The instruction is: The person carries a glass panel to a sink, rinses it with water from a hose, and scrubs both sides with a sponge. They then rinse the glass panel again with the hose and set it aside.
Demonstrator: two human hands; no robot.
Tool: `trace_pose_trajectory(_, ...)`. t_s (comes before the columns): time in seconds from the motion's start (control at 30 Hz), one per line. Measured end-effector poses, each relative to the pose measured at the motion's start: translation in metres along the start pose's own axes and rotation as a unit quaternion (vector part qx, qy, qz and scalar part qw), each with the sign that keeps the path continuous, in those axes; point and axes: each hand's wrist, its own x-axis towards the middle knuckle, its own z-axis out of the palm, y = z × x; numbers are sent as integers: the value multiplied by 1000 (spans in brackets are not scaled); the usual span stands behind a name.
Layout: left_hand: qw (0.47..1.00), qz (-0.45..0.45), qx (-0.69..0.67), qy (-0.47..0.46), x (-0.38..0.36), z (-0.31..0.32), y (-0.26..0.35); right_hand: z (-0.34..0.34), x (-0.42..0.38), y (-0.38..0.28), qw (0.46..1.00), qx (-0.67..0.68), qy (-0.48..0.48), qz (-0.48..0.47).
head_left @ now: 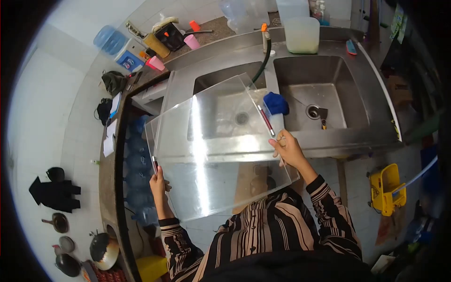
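Observation:
A large clear panel with raised edges is held tilted in front of my body, over the front of the steel sink counter. My left hand is closed on its left edge, near a dark red handle. My right hand grips the right edge, just below another dark red and silver handle. The left sink basin shows through the panel. A blue cloth lies on the divider between the basins, beside the panel's right edge.
In the right basin a dark scraper lies by the drain. A tub of cloudy liquid stands behind it. Pink cups and a water jug are at back left. A yellow mop bucket stands right; pans hang at left.

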Motion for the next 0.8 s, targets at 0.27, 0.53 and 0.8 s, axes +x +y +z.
trace_pose_trajectory(0.27,989,64,101,90,123,23,68,63,181,64,997,0,0,-77)
trace_pose_trajectory(0.53,960,98,216,147,219,81,96,121,288,125,996,2,83,-20)
trace_pose_trajectory(0.8,942,151,283,100,251,151,113,140,315,196,981,5,115,156)
